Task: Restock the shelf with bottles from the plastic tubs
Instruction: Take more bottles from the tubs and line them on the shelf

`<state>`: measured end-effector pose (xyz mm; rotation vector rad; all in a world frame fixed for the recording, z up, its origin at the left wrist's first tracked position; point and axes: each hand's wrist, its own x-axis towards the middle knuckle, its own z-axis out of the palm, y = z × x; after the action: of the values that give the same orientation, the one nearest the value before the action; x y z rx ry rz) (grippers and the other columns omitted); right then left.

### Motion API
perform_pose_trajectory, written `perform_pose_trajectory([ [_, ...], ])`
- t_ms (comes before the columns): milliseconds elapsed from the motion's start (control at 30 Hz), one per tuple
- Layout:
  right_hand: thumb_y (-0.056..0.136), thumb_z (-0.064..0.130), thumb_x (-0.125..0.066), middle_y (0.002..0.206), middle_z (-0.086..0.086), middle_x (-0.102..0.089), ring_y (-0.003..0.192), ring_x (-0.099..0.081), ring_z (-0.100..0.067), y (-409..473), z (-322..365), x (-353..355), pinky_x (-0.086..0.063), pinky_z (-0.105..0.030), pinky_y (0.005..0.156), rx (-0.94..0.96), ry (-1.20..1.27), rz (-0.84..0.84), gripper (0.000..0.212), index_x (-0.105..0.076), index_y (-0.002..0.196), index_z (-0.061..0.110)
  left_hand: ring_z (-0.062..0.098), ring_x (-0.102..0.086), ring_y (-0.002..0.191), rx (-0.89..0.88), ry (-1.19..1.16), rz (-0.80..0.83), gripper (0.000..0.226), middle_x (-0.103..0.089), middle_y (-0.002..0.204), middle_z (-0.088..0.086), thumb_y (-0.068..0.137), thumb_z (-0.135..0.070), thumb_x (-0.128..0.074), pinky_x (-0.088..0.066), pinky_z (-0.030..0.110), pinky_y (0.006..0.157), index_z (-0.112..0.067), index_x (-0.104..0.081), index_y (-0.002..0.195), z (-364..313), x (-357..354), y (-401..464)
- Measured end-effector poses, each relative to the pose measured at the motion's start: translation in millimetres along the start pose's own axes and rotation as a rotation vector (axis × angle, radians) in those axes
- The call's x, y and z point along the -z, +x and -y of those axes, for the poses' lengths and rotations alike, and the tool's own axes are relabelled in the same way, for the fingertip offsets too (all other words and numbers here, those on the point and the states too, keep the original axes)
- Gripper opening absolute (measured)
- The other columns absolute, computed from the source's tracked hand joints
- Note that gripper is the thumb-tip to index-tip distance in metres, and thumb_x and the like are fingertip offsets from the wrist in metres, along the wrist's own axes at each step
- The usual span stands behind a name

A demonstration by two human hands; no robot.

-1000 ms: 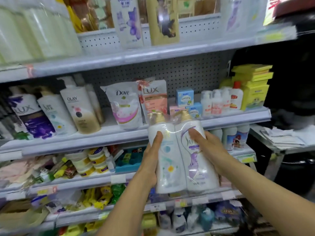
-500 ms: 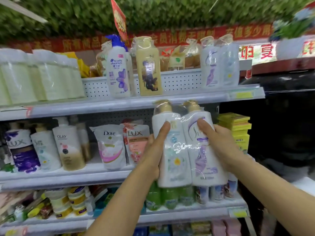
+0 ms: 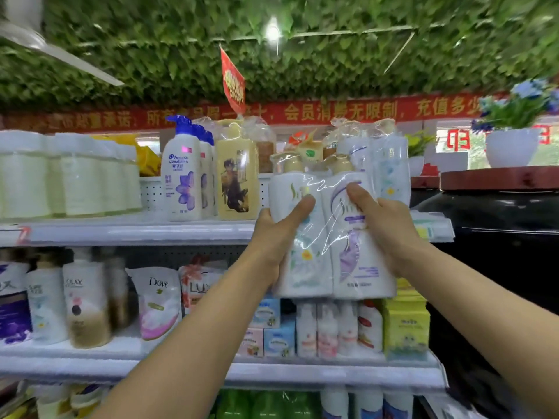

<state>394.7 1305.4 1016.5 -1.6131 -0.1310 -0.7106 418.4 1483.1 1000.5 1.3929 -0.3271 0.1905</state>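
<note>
Head view: both hands hold a twin pack of bottles, two white pump bottles wrapped together in clear plastic, upright in front of the top shelf. The left hand clasps the left bottle from its outer side, thumb laid across the front near the label while the other fingers wrap out of sight behind. The right hand clamps the right bottle the same way, thumb pressed on the wrap near the purple lettering. The pack's base hangs below the shelf edge, in front of the small bottles on the shelf below; its gold caps rise level with the goods on the top shelf. Just behind it stands another wrapped pair. Further left are a blue-capped shampoo bottle and a yellow bottle.
</note>
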Motion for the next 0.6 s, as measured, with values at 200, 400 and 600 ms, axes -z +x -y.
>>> perform_pose_trajectory([
  [200,0.077,0.060,-0.068,0.062,0.001,-0.064,0.058,-0.063,-0.018,48.7,22.5,-6.0,-0.051,-0.029,0.060,0.076,0.028,-0.003,0.050,-0.055,0.066,0.013,0.026,-0.070,0.099,-0.148,0.094,-0.031,0.100,-0.070,0.116,0.007,0.048,-0.072,-0.083,-0.060,0.046,0.082,-0.015,-0.057,0.126,-34.4,-9.8,49.5],
  [400,0.065,0.071,-0.066,0.094,-0.001,-0.068,0.080,-0.066,-0.017,102.7,32.0,-21.9,-0.054,-0.036,0.077,0.230,0.039,-0.044,0.062,-0.059,0.089,0.014,0.024,-0.070,0.103,-0.291,0.094,-0.037,0.093,-0.068,0.120,0.004,0.056,-0.066,-0.083,-0.059,0.046,0.086,-0.018,-0.051,0.130,-57.1,-13.2,99.8],
  [600,0.085,0.056,-0.062,0.094,0.003,-0.065,0.074,-0.061,-0.006,141.2,31.4,-34.7,-0.047,-0.017,0.062,0.292,0.002,-0.052,0.045,-0.061,0.102,0.015,0.024,-0.066,0.107,-0.335,0.099,-0.058,0.058,-0.064,0.120,0.006,0.084,-0.045,-0.074,-0.055,0.046,0.095,-0.018,-0.046,0.127,-63.7,-13.3,144.6],
])
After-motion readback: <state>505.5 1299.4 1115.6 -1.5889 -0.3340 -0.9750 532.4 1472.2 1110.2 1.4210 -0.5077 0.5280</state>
